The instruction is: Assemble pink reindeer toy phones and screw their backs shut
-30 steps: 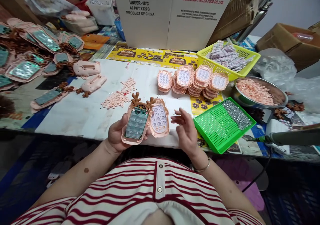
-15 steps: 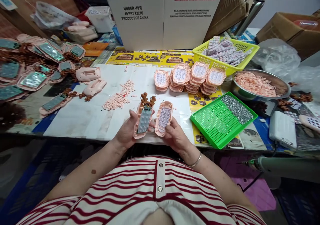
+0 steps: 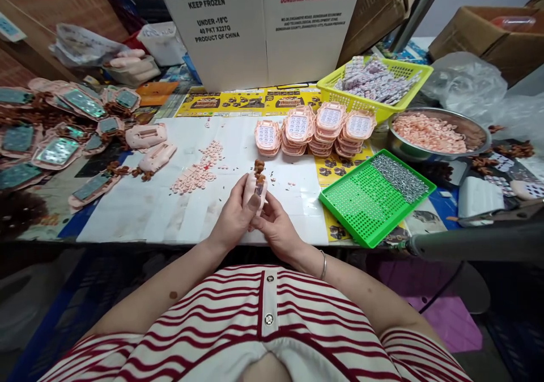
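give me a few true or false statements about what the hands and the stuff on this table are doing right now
1. Both hands, the left hand and the right hand, grip one pink toy phone seen edge-on. True.
2. The green perforated tray lies to the person's left. False: it lies to the right, beside the metal bowl of pink pieces.
3. The yellow basket is empty. False: it holds a heap of pale small parts.
4. Stacks of pink keypad covers stand behind the hands on the table. True.
5. The white carton reads "KEEP FROZEN". True.
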The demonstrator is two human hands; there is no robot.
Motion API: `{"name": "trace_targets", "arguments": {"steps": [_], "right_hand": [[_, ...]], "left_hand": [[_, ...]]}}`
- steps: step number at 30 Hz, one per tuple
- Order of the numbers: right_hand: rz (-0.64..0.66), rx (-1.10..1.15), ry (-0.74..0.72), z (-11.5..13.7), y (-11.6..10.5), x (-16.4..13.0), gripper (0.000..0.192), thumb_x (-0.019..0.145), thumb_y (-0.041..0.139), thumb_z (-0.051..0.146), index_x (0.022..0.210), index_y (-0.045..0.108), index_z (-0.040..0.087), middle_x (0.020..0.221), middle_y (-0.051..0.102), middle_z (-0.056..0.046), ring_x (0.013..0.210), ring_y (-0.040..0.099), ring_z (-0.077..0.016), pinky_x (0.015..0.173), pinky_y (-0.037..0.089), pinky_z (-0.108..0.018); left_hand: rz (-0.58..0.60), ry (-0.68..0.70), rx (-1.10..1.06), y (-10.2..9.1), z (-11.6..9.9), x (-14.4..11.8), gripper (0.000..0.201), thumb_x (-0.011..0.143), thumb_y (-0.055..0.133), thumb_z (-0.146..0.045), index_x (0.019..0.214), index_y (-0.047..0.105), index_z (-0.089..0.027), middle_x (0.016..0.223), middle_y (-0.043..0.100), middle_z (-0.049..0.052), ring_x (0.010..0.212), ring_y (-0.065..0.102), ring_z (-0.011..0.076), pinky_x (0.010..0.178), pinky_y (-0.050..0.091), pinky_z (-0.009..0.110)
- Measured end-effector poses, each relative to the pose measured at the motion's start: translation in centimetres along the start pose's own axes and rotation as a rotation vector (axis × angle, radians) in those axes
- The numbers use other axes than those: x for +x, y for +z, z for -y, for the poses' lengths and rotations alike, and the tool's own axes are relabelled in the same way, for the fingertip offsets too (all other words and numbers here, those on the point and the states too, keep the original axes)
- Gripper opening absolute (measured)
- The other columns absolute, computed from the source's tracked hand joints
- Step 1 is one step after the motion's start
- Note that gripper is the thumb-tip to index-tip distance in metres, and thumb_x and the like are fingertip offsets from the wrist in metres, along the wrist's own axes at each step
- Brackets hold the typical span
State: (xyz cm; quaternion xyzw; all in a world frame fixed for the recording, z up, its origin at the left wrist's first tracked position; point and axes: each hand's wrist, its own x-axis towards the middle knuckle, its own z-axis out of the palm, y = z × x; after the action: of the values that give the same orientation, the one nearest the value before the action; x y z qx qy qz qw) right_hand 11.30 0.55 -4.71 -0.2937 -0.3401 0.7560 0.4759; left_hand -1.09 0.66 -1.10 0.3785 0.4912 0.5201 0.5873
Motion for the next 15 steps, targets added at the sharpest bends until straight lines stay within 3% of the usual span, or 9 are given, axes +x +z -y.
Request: {"name": "trace_targets", "arguments": {"steps": [4, 7, 11, 13, 15], "right_hand": [[-0.005, -0.012, -0.019, 0.1, -0.2, -0.1, 0.085, 0.065, 0.093, 0.032, 0.141, 0.055, 0.034, 0.132, 0.065, -0.003, 0.107, 0.065, -0.0171, 0.094, 0.057, -0.033], [0.022, -0.032, -0.04, 0.1, -0.4, -0.1, 0.085, 0.064, 0.093, 0.032, 0.14, 0.056, 0.033, 0.132, 0.065, -0.003, 0.108, 0.065, -0.0174, 0.094, 0.057, -0.033], [0.122, -0.079, -0.023, 0.5, -1.1, -0.5, 0.078, 0.065, 0.092, 0.041, 0.135, 0.061, 0.032, 0.117, 0.069, -0.001, 0.099, 0.064, -0.0161, 0.09, 0.056, -0.032], [0.209, -0.137, -0.003, 0.8, -1.5, -0.8, 0.067, 0.067, 0.09, 0.048, 0.125, 0.066, 0.027, 0.11, 0.07, -0.001, 0.097, 0.063, -0.0164, 0.091, 0.055, -0.033], [0.258, -0.269, -0.04, 1.3, -1.8, -1.0, 0.054, 0.076, 0.081, 0.057, 0.115, 0.068, 0.022, 0.104, 0.07, -0.002, 0.094, 0.063, -0.017, 0.091, 0.054, -0.034]], "left_hand": [[-0.05, 0.065, 0.101, 0.5, 0.2, -0.1, 0.066, 0.094, 0.061, -0.06, 0.149, 0.051, -0.025, 0.164, 0.043, 0.007, 0.153, 0.035, 0.0237, 0.124, 0.029, 0.032], [-0.032, 0.036, 0.031, 0.6, -0.4, 0.0, 0.066, 0.09, 0.069, -0.055, 0.147, 0.053, -0.026, 0.161, 0.047, 0.008, 0.15, 0.042, 0.0246, 0.12, 0.036, 0.034], [0.11, -0.052, -0.136, -0.4, -1.4, 0.7, 0.06, 0.075, 0.086, -0.048, 0.125, 0.07, -0.019, 0.124, 0.074, 0.01, 0.105, 0.071, 0.0215, 0.087, 0.056, 0.027], [0.188, -0.148, -0.224, -1.0, -1.6, 1.1, 0.056, 0.066, 0.092, -0.048, 0.107, 0.076, -0.013, 0.102, 0.078, 0.01, 0.083, 0.072, 0.0191, 0.074, 0.057, 0.027], [0.183, -0.18, -0.305, -1.4, -1.4, 1.3, 0.053, 0.059, 0.097, -0.041, 0.097, 0.077, -0.011, 0.092, 0.078, 0.008, 0.075, 0.071, 0.0179, 0.072, 0.058, 0.027]]}}
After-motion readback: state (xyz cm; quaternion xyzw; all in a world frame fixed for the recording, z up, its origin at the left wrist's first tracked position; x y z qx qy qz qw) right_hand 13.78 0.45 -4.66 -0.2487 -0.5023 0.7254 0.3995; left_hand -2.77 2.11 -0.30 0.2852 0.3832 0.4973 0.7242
